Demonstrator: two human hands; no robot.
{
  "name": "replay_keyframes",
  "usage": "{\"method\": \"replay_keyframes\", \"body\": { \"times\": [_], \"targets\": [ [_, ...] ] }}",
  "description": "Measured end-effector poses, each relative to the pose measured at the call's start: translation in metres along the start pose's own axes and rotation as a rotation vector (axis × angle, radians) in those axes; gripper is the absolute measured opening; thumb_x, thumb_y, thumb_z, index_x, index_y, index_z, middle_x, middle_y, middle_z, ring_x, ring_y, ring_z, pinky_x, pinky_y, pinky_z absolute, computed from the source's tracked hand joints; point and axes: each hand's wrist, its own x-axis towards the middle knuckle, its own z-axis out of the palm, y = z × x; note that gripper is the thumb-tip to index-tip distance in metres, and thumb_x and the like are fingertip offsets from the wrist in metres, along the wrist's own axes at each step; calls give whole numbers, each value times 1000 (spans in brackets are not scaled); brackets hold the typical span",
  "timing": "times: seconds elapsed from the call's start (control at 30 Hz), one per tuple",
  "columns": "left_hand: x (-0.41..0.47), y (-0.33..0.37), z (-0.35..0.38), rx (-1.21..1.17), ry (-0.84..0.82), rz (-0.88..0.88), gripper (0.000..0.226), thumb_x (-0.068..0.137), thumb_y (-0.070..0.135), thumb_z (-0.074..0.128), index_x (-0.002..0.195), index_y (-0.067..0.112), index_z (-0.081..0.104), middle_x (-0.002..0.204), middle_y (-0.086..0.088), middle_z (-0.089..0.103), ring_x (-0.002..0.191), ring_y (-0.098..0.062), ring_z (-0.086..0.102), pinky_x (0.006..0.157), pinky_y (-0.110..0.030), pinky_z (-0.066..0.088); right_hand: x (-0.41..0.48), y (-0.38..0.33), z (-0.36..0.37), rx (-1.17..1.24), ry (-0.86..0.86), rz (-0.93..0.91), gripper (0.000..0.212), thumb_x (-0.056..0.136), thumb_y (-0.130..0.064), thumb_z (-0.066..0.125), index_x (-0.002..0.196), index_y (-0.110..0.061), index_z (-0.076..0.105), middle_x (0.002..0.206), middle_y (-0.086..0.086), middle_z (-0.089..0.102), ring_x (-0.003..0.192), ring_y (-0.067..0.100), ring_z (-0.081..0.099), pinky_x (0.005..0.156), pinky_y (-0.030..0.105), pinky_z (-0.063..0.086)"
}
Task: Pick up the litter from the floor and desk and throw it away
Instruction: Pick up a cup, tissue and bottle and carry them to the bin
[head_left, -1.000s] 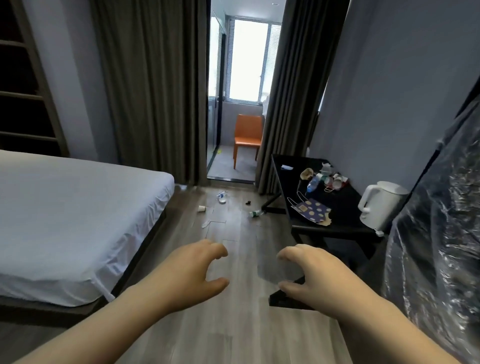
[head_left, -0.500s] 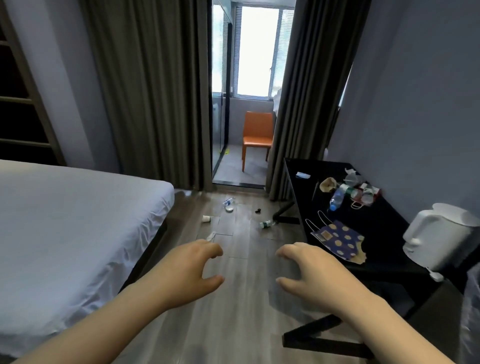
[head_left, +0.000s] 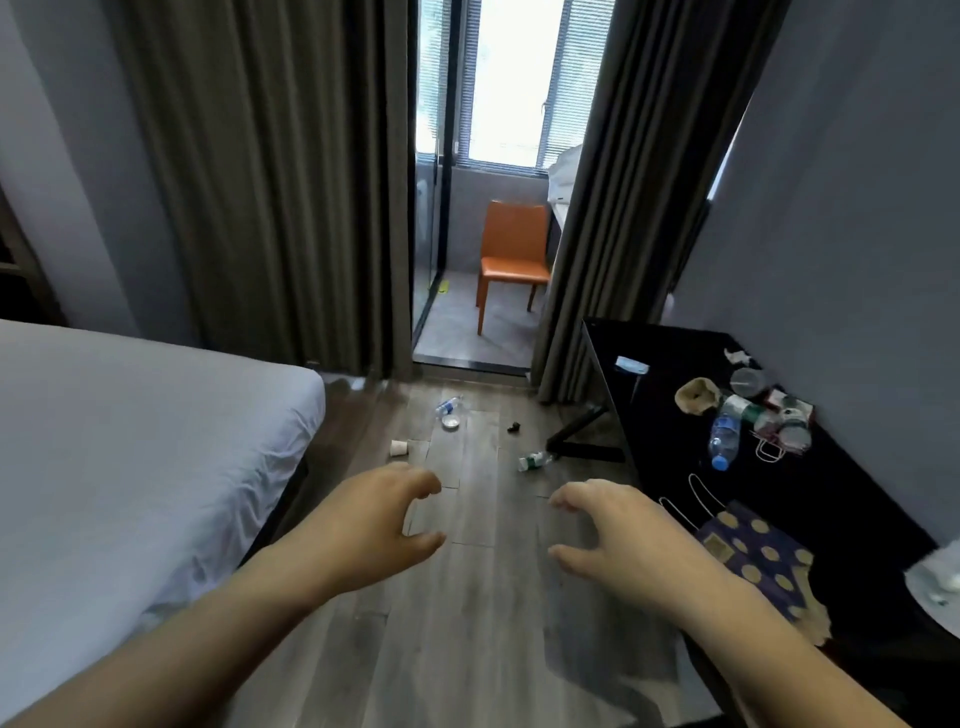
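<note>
Two bare hands are held out over a wooden floor (head_left: 467, 649) in a narrow bedroom. The left hand (head_left: 374, 525) and the right hand (head_left: 623, 535) are raised side by side, well apart, palms down. The grip of each is wide, with fingers loosely curled and nothing held.

Litter is scattered on the floor farther off, toward the curtains: a paper cup (head_left: 398, 447) on its side at the left, a clear bottle (head_left: 448, 405) with a small white disc (head_left: 450, 422) just beside it, a small black object (head_left: 514, 427), and a green-labelled bottle (head_left: 535, 461) lying near the table's foot.

More litter is spread on the black table (head_left: 665, 364) at the right: a blue mask (head_left: 631, 365) at the far end, crumpled brown paper (head_left: 697, 396), a blue-capped bottle (head_left: 723, 436) lying among cups and wrappers, and a dotted paper bag (head_left: 753, 551) at the near end, close to the right hand.

A white bed (head_left: 130, 441) is seen at the left, and an orange chair (head_left: 514, 254) beyond the curtains.
</note>
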Motion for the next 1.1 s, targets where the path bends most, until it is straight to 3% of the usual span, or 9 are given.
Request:
{"method": "replay_keyframes", "body": {
  "times": [0.4, 0.6, 0.93, 1.1],
  "targets": [
    [164, -115, 6, -12, -145, 29, 47, 82, 55, 59, 123, 34, 51, 121, 15, 55, 103, -2, 54, 85, -18, 45, 179, 19, 13, 29, -118, 87, 52, 83, -52, 61, 130, -32, 50, 124, -12, 54, 116, 7, 50, 92, 22, 41],
    [257, -156, 19, -25, -140, 33, 46, 83, 52, 61, 122, 30, 53, 121, 13, 57, 104, -3, 55, 84, -17, 45, 272, 54, 24, 100, -102, 94, 48, 82, -49, 63, 126, -31, 53, 120, -14, 55, 115, 5, 50, 94, 21, 41],
    [426, -204, 43, -16, -169, -65, 46, 81, 52, 62, 119, 28, 54, 118, 9, 58, 103, -9, 57, 86, -27, 47, 445, 134, 21, 129, -135, 95, 47, 83, -47, 63, 127, -30, 54, 123, -12, 57, 115, 6, 52, 94, 24, 43],
    [484, -229, 56, -32, -232, -102, 48, 82, 53, 60, 123, 29, 52, 121, 10, 56, 106, -6, 55, 88, -24, 46, 511, 159, 25, 139, -187, 99, 49, 83, -46, 63, 128, -29, 54, 128, -12, 56, 118, 7, 51, 97, 26, 43]
  ]
}}
